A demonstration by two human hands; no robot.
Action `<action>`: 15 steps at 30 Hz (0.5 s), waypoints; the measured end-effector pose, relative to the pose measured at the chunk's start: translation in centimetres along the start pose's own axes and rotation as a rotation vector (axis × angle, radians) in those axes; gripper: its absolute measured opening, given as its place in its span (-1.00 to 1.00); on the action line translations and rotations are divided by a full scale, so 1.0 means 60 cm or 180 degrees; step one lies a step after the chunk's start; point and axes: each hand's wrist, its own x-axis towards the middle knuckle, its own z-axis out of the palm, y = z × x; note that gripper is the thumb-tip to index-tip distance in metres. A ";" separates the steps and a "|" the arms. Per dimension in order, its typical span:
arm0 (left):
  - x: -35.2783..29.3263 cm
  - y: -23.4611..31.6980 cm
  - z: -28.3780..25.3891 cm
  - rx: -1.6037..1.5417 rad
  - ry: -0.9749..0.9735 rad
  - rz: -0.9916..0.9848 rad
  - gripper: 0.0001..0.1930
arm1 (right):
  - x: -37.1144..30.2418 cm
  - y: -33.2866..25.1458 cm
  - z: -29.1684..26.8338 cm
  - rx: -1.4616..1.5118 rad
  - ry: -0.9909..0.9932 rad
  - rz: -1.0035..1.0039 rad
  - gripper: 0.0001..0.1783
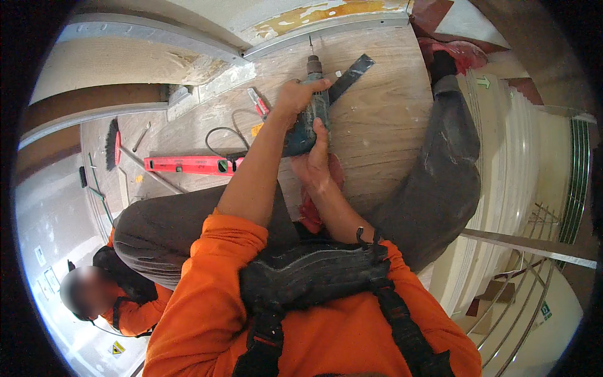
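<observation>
Both my hands are on a dark green corded power drill, its chuck and thin bit pointing away from me. My left hand is closed over the front of the body, behind the chuck. My right hand wraps round the rear handle, thumb along the body. The bit's tip lies close to a metal track at the wall base; whether they touch I cannot tell. A dark flat bar lies on the wood-patterned floor beside the drill, partly hidden by it. Left of my forearm lies a red-and-white utility knife.
A red spirit level, a black-bristled broom and a thin hand tool lie left. The black cord loops near my left forearm. White panels stand right, beyond my leg. Another person in orange is at lower left.
</observation>
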 end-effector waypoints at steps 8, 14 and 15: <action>0.036 -0.022 0.001 -0.0392 0.0020 -0.0206 -0.32 | 0.006 -0.001 0.012 -0.0092 -0.0182 -0.0050 -0.40; 0.050 -0.020 -0.004 -0.0464 -0.0157 -0.0300 -0.36 | 0.008 -0.006 0.023 -0.0152 -0.0102 -0.0073 -0.44; 0.052 -0.022 -0.005 -0.0456 -0.0164 -0.0248 -0.36 | 0.009 -0.005 0.022 -0.0146 -0.0140 -0.0073 -0.45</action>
